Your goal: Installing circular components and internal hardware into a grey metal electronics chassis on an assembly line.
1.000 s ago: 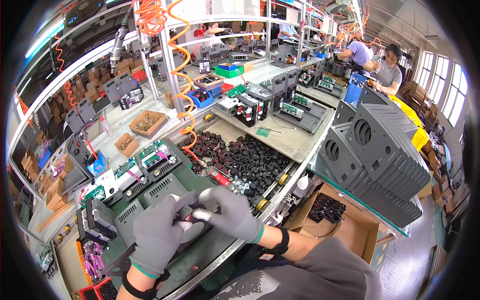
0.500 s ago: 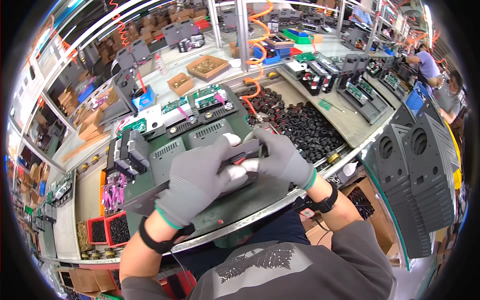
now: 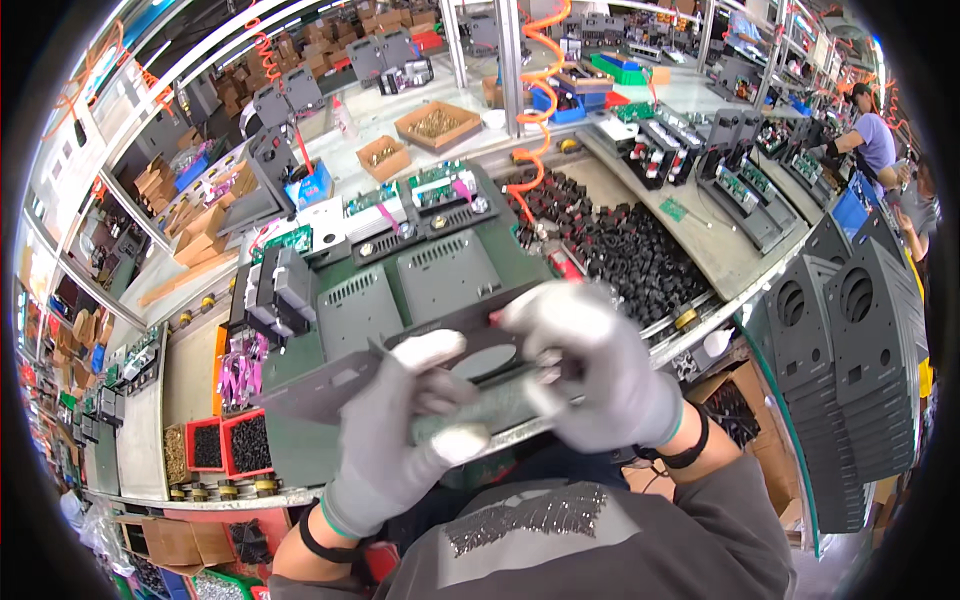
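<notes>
A dark flat metal panel (image 3: 318, 388) with a large round cutout stands tilted above the green work surface (image 3: 305, 455). In front of its upper edge, my left hand (image 3: 390, 440), in a grey glove with white fingertips, has its thumb and fingers spread apart. At the panel's right end is my right hand (image 3: 605, 370), gloved alike and smeared by motion, with bent fingers. A small red spot shows by its fingertip at the panel's edge; its kind is unclear. Beyond the panel lie two dark slotted plates (image 3: 450, 272) and a dark frame with green circuit boards (image 3: 440, 188).
Black small parts (image 3: 640, 255) heap at the right, below a coiled orange hose (image 3: 541, 100). Red bins (image 3: 247, 445) with black pieces and purple cables (image 3: 243, 370) sit left. Dark panels (image 3: 860, 350) stack at far right. A co-worker (image 3: 872, 140) is beyond.
My hands have come apart and drawn back toward me from the panel's right end. The panel's round cutout now shows between them. The whole view has shifted slightly.
</notes>
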`<action>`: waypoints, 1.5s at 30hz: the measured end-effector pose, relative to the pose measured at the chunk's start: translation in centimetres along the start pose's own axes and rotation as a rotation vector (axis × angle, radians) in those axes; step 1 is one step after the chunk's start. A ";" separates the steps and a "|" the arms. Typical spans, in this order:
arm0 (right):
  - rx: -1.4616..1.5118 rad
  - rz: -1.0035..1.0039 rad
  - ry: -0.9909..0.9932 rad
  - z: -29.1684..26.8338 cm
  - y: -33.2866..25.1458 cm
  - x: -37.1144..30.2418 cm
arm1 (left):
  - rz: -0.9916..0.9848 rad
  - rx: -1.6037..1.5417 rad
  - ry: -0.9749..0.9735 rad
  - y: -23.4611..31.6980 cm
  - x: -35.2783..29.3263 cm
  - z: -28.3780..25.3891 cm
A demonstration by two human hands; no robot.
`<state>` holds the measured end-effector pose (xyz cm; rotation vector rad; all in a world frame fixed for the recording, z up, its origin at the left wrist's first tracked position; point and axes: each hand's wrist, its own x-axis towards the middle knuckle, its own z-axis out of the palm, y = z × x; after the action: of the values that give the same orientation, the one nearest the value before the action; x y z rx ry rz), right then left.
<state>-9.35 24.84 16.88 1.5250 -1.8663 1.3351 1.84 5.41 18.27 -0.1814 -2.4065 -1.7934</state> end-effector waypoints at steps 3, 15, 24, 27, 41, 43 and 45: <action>-0.019 -0.261 -0.200 4.1 -2.2 1.2 | -0.144 -0.170 -0.061 -2.0 -1.2 0.0; -0.137 -0.059 -0.184 8.0 -3.9 3.5 | 0.096 -0.114 0.348 -3.7 -6.0 -5.4; -0.584 -0.262 -0.195 13.1 -2.7 3.9 | 0.222 1.089 0.188 -1.6 -3.5 -10.5; -0.670 -0.273 -0.210 13.9 -2.6 3.9 | 0.246 1.049 0.114 -1.5 -2.9 -10.1; -0.745 -0.204 -0.208 12.9 -0.7 6.0 | 0.137 0.871 0.287 -3.7 -2.2 -8.6; -0.749 -0.102 -0.416 12.9 -0.5 6.6 | 0.166 0.943 0.364 -4.0 -2.3 -8.3; -0.685 -0.073 -0.621 13.2 -0.4 7.1 | 0.229 0.938 0.362 -4.6 -2.2 -8.0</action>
<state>-7.90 9.89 16.30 1.6727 -2.2460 0.1037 3.50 -3.61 15.77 -0.0180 -2.5183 -0.4346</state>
